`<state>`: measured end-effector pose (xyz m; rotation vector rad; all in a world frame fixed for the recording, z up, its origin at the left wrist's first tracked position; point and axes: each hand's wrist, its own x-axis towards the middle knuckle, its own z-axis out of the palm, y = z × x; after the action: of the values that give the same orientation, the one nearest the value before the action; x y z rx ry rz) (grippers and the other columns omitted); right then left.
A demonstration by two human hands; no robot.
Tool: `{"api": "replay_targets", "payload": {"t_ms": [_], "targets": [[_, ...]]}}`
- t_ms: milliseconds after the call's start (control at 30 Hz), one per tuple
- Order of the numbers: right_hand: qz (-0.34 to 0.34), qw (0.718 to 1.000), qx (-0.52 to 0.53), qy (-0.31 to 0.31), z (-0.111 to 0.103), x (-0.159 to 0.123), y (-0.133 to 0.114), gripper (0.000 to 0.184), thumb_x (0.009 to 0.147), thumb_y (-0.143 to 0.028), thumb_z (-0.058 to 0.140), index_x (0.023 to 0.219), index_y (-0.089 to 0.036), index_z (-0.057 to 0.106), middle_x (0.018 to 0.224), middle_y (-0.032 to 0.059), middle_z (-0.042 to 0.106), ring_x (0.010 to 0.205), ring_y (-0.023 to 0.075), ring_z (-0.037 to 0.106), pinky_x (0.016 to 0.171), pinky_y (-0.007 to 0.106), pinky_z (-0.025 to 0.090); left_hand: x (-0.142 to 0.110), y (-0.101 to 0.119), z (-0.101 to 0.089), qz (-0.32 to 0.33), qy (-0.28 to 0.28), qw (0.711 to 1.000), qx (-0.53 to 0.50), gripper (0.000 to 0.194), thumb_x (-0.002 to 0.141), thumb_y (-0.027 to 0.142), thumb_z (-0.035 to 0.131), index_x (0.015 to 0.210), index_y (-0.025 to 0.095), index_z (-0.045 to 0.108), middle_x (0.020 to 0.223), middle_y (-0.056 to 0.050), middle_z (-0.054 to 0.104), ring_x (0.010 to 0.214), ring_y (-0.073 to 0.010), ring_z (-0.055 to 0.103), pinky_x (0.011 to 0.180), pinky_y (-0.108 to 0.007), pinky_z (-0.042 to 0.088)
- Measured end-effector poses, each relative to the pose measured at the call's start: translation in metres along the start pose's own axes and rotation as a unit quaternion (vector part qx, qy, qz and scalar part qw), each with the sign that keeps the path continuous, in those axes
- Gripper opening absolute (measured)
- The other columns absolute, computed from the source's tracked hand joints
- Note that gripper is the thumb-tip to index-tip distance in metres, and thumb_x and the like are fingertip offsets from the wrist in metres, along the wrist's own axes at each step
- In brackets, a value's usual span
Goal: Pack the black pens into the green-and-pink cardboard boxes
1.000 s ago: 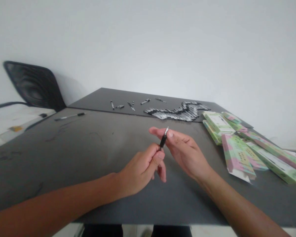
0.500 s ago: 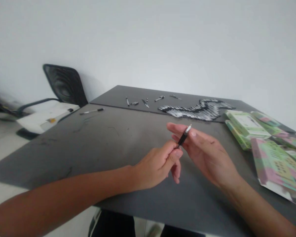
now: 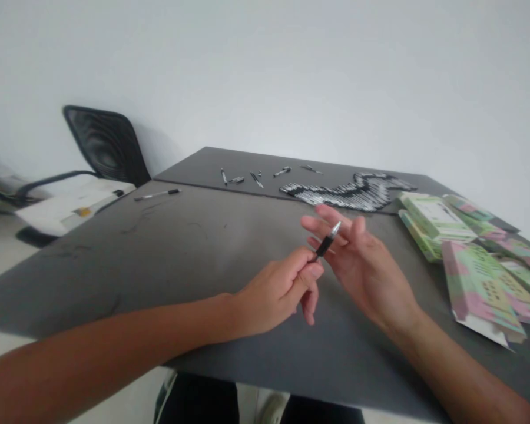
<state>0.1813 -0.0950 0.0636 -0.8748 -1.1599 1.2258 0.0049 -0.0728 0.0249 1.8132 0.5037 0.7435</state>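
Thumb and fingers of my left hand (image 3: pixel 285 291) are closed around a pen (image 3: pixel 325 245) with a black grip and a silver tip that points up and to the right. The rear of the pen is hidden inside that hand. Just behind the tip, my right hand (image 3: pixel 364 268) is open, its fingers spread and its palm turned toward the pen. Whether a right fingertip touches the pen, I cannot tell. Beyond both hands, a long curved row of pens (image 3: pixel 348 194) lies side by side on the dark table (image 3: pixel 194 247).
Several loose pens and pen parts (image 3: pixel 256 179) lie at the back of the table. A single pen (image 3: pixel 158 194) rests near the left edge. Green and pink cardboard boxes (image 3: pixel 481 282) cover the right side. A black mesh chair (image 3: pixel 106 144) stands at the left by the white wall.
My right hand has opened wider, its thumb lifting away from the pen tip. My left hand keeps its hold on the pen. The whole view has shifted slightly.
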Motion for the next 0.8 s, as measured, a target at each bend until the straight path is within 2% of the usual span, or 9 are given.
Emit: {"api": "replay_targets", "payload": {"t_ms": [67,167,233,367,500,567,633,700,800], "targets": [[0.002,0.999,0.011,-0.034,0.0009,-0.0014,-0.003,0.034,0.1,-0.059,0.066,0.122,-0.038,0.081,0.139,0.0002,0.077,0.135,0.0249,0.067,0.117,0.044,0.049,0.0001,-0.0005,0.0001,0.001,-0.001,1.0,0.001,0.033,0.116,0.051,0.032,0.102,0.024,0.046,0.066,0.006,0.068,0.057,-0.012,0.068,0.061,-0.024,0.049],[-0.012,0.999,-0.001,-0.034,-0.0009,-0.0015,-0.0049,0.02,0.1,-0.045,0.073,0.113,-0.037,0.084,0.136,-0.0008,0.078,0.134,0.0233,0.067,0.118,0.043,0.048,0.0002,-0.0007,-0.0004,-0.002,-0.005,1.0,0.007,0.033,0.116,0.05,0.033,0.1,0.024,0.044,0.065,0.005,0.068,0.057,-0.0123,0.068,0.061,-0.024,0.049],[-0.019,1.0,-0.014,-0.006,-0.0031,-0.0001,-0.0047,0.016,0.092,-0.043,0.082,0.106,-0.036,0.086,0.127,-0.0002,0.082,0.131,0.0241,0.068,0.119,0.045,0.047,0.0002,-0.0007,-0.0011,-0.005,-0.003,1.0,0.012,0.032,0.117,0.049,0.033,0.099,0.024,0.044,0.066,0.006,0.068,0.059,-0.0122,0.069,0.062,-0.024,0.049],[-0.006,0.998,-0.016,0.053,-0.0054,0.0034,-0.0026,0.023,0.072,-0.045,0.098,0.088,-0.033,0.087,0.109,0.0017,0.085,0.122,0.0267,0.072,0.116,0.048,0.048,0.0003,-0.0004,-0.0026,0.008,0.005,0.999,0.044,0.03,0.117,0.045,0.034,0.098,0.024,0.045,0.067,0.006,0.067,0.061,-0.0115,0.069,0.063,-0.024,0.048],[0.003,0.998,-0.009,0.054,-0.004,0.0044,-0.0008,0.032,0.065,-0.051,0.1,0.079,-0.03,0.08,0.101,0.0014,0.082,0.128,0.0284,0.067,0.114,0.045,0.049,0.0004,-0.0004,-0.0025,0.01,0.0,0.998,0.055,0.029,0.117,0.044,0.036,0.099,0.024,0.047,0.066,0.006,0.068,0.06,-0.0114,0.068,0.063,-0.024,0.049],[0.019,0.999,0.022,0.023,-0.0026,0.0042,-0.0018,0.044,0.073,-0.07,0.088,0.096,-0.033,0.082,0.114,0.0025,0.081,0.133,0.0305,0.065,0.114,0.047,0.049,0.0005,-0.0009,-0.002,0.004,0.004,0.999,0.042,0.031,0.116,0.046,0.035,0.1,0.024,0.047,0.066,0.006,0.067,0.059,-0.0115,0.068,0.061,-0.023,0.049],[0.039,0.998,0.049,-0.027,-0.0014,0.0037,-0.0041,0.057,0.087,-0.081,0.066,0.117,-0.036,0.082,0.134,0.0028,0.077,0.142,0.0314,0.06,0.117,0.05,0.048,0.0008,-0.0015,-0.0016,-0.004,0.013,1.0,0.022,0.032,0.116,0.049,0.034,0.101,0.024,0.047,0.065,0.006,0.066,0.057,-0.0118,0.068,0.059,-0.023,0.049],[0.04,0.996,0.043,-0.061,-0.0008,0.0029,-0.0062,0.051,0.099,-0.073,0.056,0.122,-0.035,0.082,0.147,0.0004,0.071,0.147,0.0295,0.056,0.12,0.048,0.046,0.001,-0.0018,-0.0014,-0.007,0.018,1.0,0.008,0.033,0.116,0.05,0.034,0.102,0.024,0.047,0.064,0.006,0.066,0.055,-0.0122,0.068,0.056,-0.023,0.049],[0.017,0.998,0.012,-0.056,-0.0014,0.0016,-0.0068,0.03,0.101,-0.054,0.065,0.113,-0.035,0.085,0.147,-0.001,0.071,0.141,0.0275,0.062,0.121,0.047,0.045,0.0007,-0.0016,-0.0012,-0.004,0.012,1.0,0.008,0.033,0.116,0.05,0.035,0.1,0.023,0.047,0.065,0.005,0.068,0.056,-0.0122,0.068,0.057,-0.023,0.049]]}}
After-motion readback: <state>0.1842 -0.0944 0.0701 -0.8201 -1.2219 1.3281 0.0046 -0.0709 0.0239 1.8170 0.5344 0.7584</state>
